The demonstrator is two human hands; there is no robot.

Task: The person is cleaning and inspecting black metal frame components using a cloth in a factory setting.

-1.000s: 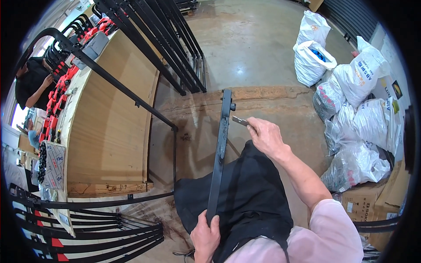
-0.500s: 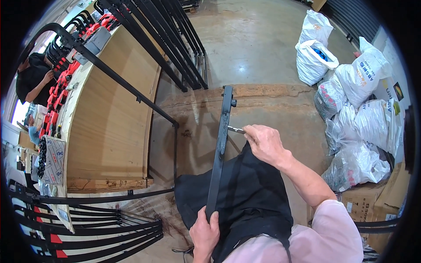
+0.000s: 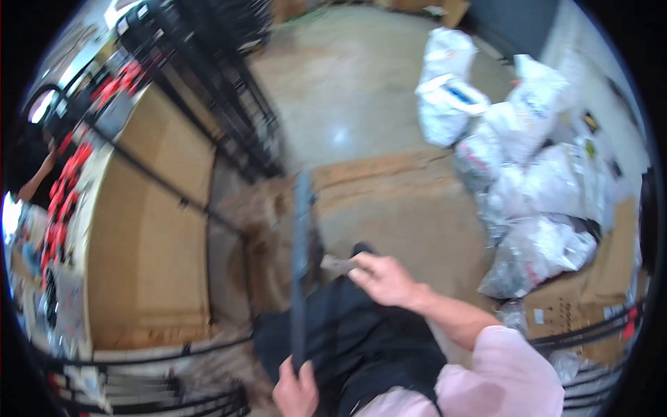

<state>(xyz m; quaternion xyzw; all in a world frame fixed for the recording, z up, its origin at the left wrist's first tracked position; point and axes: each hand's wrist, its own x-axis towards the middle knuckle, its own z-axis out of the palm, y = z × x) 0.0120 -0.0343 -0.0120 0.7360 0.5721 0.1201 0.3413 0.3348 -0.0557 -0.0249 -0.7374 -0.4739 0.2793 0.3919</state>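
Note:
My left hand is closed around the lower end of a long black metal bar. The bar stands almost straight up the picture, with its lower part in front of my dark apron. In my right hand is a small silvery metal tool, pinched between thumb and fingers. Its tip points left and is a short way off the bar. Motion blur hides the tool's exact kind and the details along the bar.
On the left is a wooden workbench carrying red parts, with a person in dark clothes behind it. Black metal frames lean at its far end. White sacks and cardboard boxes are heaped on the right.
The view has shifted and blurred. The bar is now more upright and further left. My right hand has drawn the tool away from the bar, lower and nearer to me.

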